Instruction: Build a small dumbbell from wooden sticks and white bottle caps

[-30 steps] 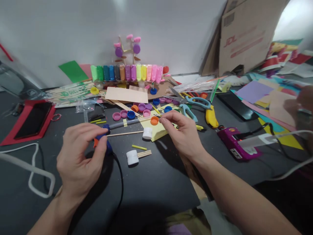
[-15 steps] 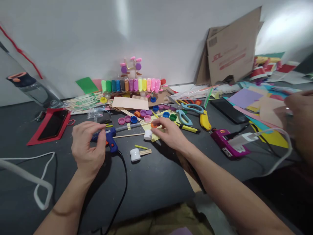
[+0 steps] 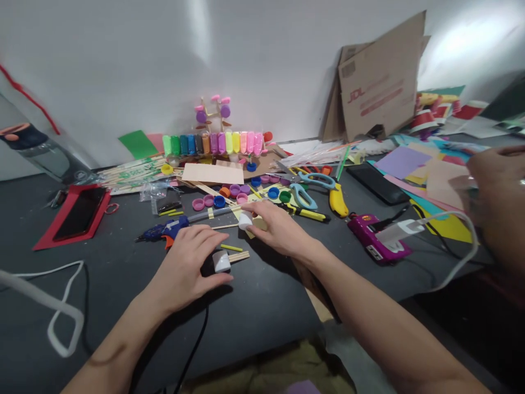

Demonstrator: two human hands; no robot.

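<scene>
- Left hand (image 3: 191, 266): thumb and fingers parted around the stick-ended white piece (image 3: 222, 261), centre frame.
- Right hand (image 3: 281, 229): fingers at the white cylinder (image 3: 245, 221), just above; whether they grip, I cannot tell.
- Step, apparently: picking up; next calls for closing the left fingers.

Single head-worn camera, facing forward, down over dark table (image 3: 262, 306) toward wall (image 3: 266, 60); hands (image 3: 186, 268) near.

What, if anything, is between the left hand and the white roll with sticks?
Nothing visible blocks the open left hand from the white roll. A yellow stick lies just past the roll's far side.
</scene>
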